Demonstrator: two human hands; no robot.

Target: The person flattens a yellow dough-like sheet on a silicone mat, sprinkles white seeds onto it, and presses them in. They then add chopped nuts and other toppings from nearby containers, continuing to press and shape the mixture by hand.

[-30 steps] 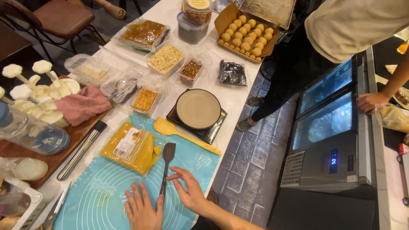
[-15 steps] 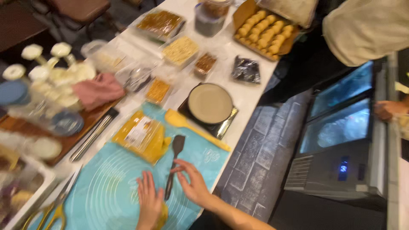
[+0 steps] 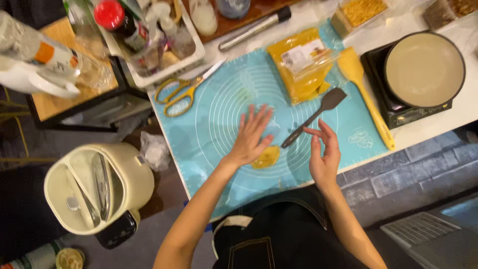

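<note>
Your left hand had slid onto the yellow dough, fingers spread flat; your right hand, open and empty, stayed by the dark spatula.

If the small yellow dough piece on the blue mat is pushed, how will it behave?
The small yellow dough piece looks soft and flattened, so it would probably deform rather than roll. On the blue silicone baking mat it may stick slightly. The left hand, lying flat beside it, suggests it needs only light force.

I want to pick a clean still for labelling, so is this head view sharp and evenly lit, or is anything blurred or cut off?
Head view: evenly lit and mostly sharp; left hand, dark spatula and blue mat read clearly; soft shadows beneath the hands; bottles at upper left are cropped and slightly smeared.
</note>
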